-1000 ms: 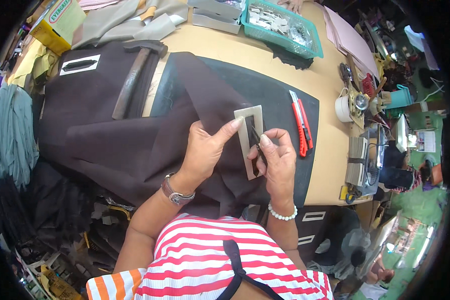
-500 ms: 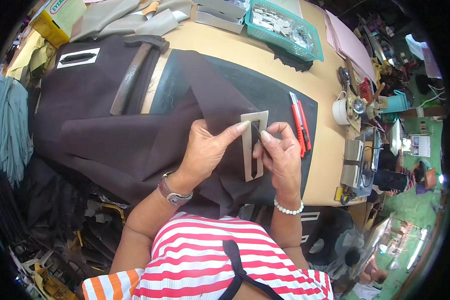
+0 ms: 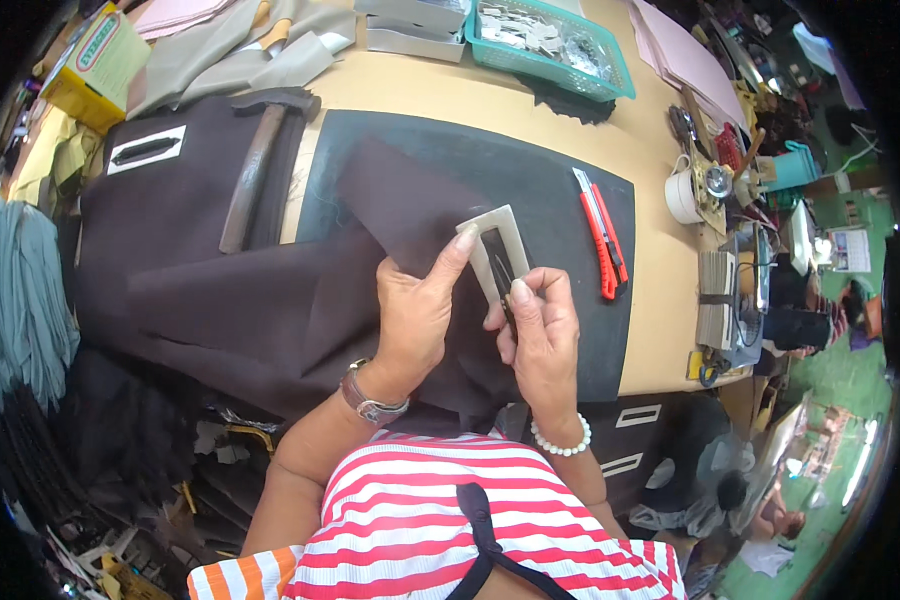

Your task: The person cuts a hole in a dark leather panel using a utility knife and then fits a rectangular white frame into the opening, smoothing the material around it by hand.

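My left hand (image 3: 415,312) pinches a dark brown cloth (image 3: 270,300) at a beige rectangular frame-shaped piece (image 3: 511,232), the thumb pressing on its upper left corner. The frame lies on the cloth and surrounds a narrow dark opening. My right hand (image 3: 547,335) closes around a slim dark tool with a fine pointed tip (image 3: 502,268), which reaches into the frame's opening. Whether the tip touches the cloth I cannot tell. The right fingers sit beside the frame's lower end, hiding part of it and most of the tool.
A dark cutting mat (image 3: 560,345) lies under the work, with a red utility knife (image 3: 602,235) on its right. A hammer (image 3: 257,175) rests on more dark cloth at left. A teal basket (image 3: 550,62) of small pieces stands at the back, a white cup (image 3: 682,195) at right.
The frame and cloth have been lifted and tilted, moving slightly left. My right hand has shifted a little left and down, and the tool's pointed tip now shows inside the opening.
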Available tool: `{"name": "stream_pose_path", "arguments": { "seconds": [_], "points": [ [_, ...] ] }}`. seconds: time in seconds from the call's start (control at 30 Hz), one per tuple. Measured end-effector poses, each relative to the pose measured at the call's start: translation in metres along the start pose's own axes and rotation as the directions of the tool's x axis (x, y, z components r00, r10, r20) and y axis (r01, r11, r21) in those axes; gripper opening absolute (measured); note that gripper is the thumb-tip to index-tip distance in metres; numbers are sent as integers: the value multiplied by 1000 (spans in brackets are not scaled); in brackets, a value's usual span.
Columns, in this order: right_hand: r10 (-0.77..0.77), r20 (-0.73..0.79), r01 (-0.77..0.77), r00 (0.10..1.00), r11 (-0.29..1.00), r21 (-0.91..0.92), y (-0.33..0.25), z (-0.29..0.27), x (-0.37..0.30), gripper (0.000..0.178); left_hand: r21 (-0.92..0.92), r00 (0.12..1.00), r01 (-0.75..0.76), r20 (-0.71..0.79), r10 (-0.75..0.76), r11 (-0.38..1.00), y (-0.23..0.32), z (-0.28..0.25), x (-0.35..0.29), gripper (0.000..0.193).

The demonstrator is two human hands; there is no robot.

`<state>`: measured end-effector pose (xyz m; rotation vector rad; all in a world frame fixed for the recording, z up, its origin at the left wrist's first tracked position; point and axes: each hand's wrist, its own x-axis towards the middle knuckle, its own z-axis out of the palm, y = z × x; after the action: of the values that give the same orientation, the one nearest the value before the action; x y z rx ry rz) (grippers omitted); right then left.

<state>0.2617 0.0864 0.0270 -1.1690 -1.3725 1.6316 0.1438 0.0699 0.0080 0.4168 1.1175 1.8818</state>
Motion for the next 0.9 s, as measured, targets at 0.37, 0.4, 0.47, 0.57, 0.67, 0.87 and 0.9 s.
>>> {"name": "stream_pose_path", "arguments": {
  "seconds": [0.37, 0.4, 0.47, 0.57, 0.67, 0.87, 0.9],
  "points": [
    [-113, -108, 134, 988, 968, 213, 7, 11, 7, 16, -23, 999, -29, -17, 29, 999, -1, 4, -11, 12],
    [-113, -109, 135, 988, 967, 215, 7, 11, 7, 16, -22, 999, -30, -16, 29, 999, -1, 5, -11, 12],
    [-95, -118, 125, 988, 953, 277, 8, 11, 7, 17, -61, 1000, -26, -2, 26, 998, -1, 5, -11, 11],
    [-99, -103, 125, 990, 949, 289, 10, 9, 8, 18, -54, 999, -26, 28, 28, 998, -1, 3, -10, 11],
    [-81, -94, 105, 992, 952, 287, 11, 6, 8, 18, -61, 1000, -21, 16, 22, 998, -1, 3, -10, 11],
    [-101, -103, 122, 990, 967, 225, 12, 5, 11, 18, -4, 998, -25, 55, 25, 1000, -2, -1, -8, 12],
    [-102, -102, 123, 990, 966, 226, 10, 3, 11, 18, -4, 998, -27, 55, 27, 1000, -2, -1, -7, 12]
  ]
}}
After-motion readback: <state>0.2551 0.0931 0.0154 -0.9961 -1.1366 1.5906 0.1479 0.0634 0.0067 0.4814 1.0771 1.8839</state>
